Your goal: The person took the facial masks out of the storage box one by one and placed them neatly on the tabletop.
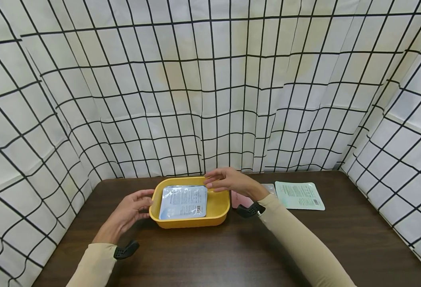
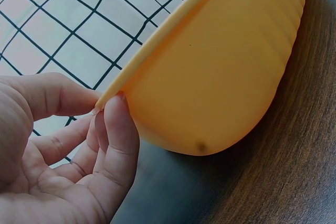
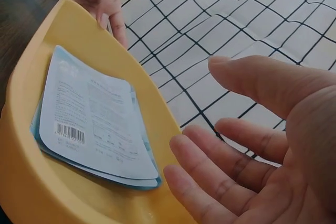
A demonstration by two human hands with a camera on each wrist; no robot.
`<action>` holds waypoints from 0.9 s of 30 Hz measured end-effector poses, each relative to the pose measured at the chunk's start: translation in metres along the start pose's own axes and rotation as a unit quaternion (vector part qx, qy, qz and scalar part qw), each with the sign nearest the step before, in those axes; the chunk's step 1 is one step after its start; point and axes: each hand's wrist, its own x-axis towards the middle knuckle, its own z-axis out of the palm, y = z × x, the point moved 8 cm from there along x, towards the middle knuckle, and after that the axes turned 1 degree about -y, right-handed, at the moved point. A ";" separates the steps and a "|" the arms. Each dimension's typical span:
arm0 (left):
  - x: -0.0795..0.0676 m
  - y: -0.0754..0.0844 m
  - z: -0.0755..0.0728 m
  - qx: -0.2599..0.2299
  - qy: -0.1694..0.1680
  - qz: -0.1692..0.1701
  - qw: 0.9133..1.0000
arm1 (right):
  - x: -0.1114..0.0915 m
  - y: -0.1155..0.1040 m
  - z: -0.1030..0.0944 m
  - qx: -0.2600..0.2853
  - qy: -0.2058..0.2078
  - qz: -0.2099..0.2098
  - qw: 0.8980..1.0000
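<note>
My left hand (image 1: 133,209) grasps the yellow tray (image 1: 217,209) at its left end, the rim nipped between thumb and fingertips, as the left wrist view shows closely. The remaining fingers of that hand bend loosely below the rim, and my left forearm runs up to it from the lower left, the palm turned inward toward the tray.

My right hand (image 1: 232,183) is released and holds nothing. It reaches in from the right over the tray's far right corner, fingers extended with a slight bend and pointing left, the thumb well apart from them. I cannot tell whether a fingertip touches the rim there. My right forearm slants up from the lower right in its pale sleeve (image 1: 300,235).

The tray sits on the dark wooden desk (image 1: 210,259), toward its far edge. Inside, nearer the left end, the pale blue packets (image 1: 183,203) lie stacked, the top one with its printed side and barcode upward. To the right of the tray, a pink packet (image 1: 240,200) lies partly hidden by my right arm, and a mint-green packet (image 1: 300,195) lies farther right.
</note>
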 end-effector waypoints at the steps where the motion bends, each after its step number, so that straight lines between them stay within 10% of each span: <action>1: 0.000 0.000 0.000 0.000 -0.001 0.001 1.000 | 0.002 0.001 0.000 -0.004 0.004 0.004 1.000; 27: -0.002 0.002 0.000 0.000 0.007 0.005 1.000 | 0.031 0.007 0.020 -0.068 0.000 0.029 0.997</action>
